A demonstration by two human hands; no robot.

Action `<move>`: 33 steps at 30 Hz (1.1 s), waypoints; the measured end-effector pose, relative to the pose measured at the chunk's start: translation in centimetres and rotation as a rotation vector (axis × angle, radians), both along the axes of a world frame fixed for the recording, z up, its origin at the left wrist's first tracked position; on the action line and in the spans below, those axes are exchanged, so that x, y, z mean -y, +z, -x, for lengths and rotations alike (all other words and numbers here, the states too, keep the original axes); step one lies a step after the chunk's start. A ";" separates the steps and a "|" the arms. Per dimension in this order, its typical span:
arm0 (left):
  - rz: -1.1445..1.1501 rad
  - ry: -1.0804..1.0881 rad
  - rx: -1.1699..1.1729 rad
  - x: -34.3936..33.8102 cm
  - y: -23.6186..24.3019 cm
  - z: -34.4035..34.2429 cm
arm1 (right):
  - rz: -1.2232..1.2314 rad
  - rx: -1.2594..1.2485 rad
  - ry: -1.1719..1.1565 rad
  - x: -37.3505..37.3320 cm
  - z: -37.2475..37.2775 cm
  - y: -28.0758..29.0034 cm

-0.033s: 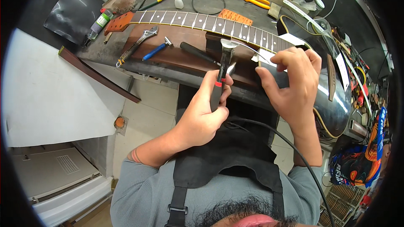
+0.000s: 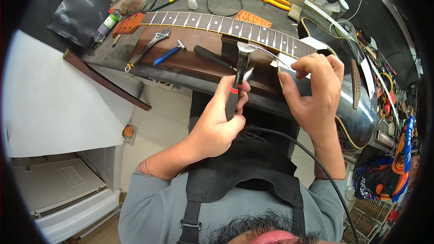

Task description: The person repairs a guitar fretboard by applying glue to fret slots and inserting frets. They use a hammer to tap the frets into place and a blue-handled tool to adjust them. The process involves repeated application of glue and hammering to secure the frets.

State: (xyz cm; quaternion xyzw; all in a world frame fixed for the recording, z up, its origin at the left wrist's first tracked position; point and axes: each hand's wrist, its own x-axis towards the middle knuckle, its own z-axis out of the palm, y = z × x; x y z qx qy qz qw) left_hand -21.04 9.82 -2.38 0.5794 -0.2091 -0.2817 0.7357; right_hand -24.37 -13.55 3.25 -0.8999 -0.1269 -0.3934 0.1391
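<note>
My left hand [image 2: 219,124] is closed round the black-and-red handle of a hammer [image 2: 240,74], its pale head pointing up beside the guitar neck. A thin curved piece of fret wire [image 2: 271,54] runs from near the hammer head to the fingertips of my right hand [image 2: 316,86]. Those fingers are curled about its end, with the thumb low over the edge of the dark guitar body [image 2: 355,124]. The guitar's fretboard [image 2: 217,23] stretches to the left, with dots and bright fret lines, ending in a reddish-brown headstock [image 2: 129,24]. White paper [image 2: 286,60] lies by the neck joint.
Below the neck lie an adjustable wrench [image 2: 149,47], a blue-handled tool [image 2: 167,55] and a black-handled tool [image 2: 212,56]. Farther back are yellow-handled pliers [image 2: 275,2], green-handled cutters [image 2: 168,2] and an orange slotted block [image 2: 253,18]. A black cable [image 2: 312,153] crosses my apron.
My right hand has shifted very slightly at the thumb and fingers. The hammer and my left hand look the same.
</note>
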 end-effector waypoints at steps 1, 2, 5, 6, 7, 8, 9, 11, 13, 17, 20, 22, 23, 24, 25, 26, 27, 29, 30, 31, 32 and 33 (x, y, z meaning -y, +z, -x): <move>-0.008 0.002 0.018 -0.1 0.1 0.0 | -0.029 0.011 0.014 0.0 0.0 -0.5; -0.015 0.003 0.036 -0.2 0.1 0.1 | -0.059 0.022 0.027 -0.1 0.0 -0.7; -0.019 0.002 0.049 -0.3 0.1 0.2 | -0.063 0.095 0.055 -0.4 -0.5 -1.0; -0.030 0.008 0.086 -0.4 0.0 0.2 | -0.069 0.119 0.062 -0.5 -0.6 -1.2; -0.041 0.014 0.123 -0.5 -0.1 0.1 | -0.065 0.143 0.059 -0.7 -0.7 -1.2; -0.053 0.020 0.160 -0.6 -0.3 0.0 | -0.061 0.168 0.056 -0.9 -0.8 -1.1; -0.134 0.067 0.349 -0.7 -0.5 -0.2 | -0.057 0.193 0.053 -1.1 -0.9 -1.1; -0.246 0.126 0.604 -1.1 -0.9 -0.7 | -0.041 0.221 0.055 -1.4 -1.1 -1.4; -0.261 0.129 0.613 -1.6 -1.4 -0.8 | -0.027 0.233 0.068 -1.8 -1.3 -1.6; -0.174 0.059 0.219 -2.7 -0.8 -0.9 | 0.013 0.208 0.095 -2.6 -1.9 -1.5; -0.133 0.060 0.253 -3.7 -1.6 -1.2 | 0.016 0.199 0.097 -3.3 -2.3 -1.0; -0.077 0.121 0.125 -5.3 -1.1 -1.7 | -0.024 0.156 0.081 -3.0 -2.1 -0.9; -0.073 0.226 0.140 -6.5 0.0 -2.5 | -0.029 0.153 0.041 -2.6 -1.8 -0.8; -0.086 0.458 0.250 -7.8 0.2 -3.5 | -0.035 0.149 -0.001 -2.0 -1.6 -0.9; 0.075 0.606 0.358 -9.5 -1.4 -6.0 | -0.101 0.113 -0.040 -1.1 -1.0 -1.4; 0.162 0.751 0.299 -10.6 -0.5 -7.8 | -0.088 0.129 -0.076 -0.2 -0.6 -1.6; 0.138 0.877 0.256 -12.6 -0.2 -10.3 | -0.173 0.093 -0.108 0.7 -0.1 -1.8; -0.131 1.115 0.291 -18.7 -2.5 -16.6 | -0.310 0.036 -0.150 1.7 0.6 -2.1; -0.287 1.118 0.277 -23.2 -4.9 -19.8 | -0.363 0.019 -0.166 2.1 0.7 -2.3; -0.371 1.167 0.230 -25.7 -6.2 -21.9 | -0.414 0.001 -0.190 2.5 0.9 -2.3; -0.647 1.164 0.232 -29.8 -8.4 -24.1 | -0.410 0.008 -0.188 2.8 0.8 -2.4; -0.903 1.243 0.660 -34.5 -11.5 -26.1 | -0.410 0.022 -0.176 3.1 0.4 -2.8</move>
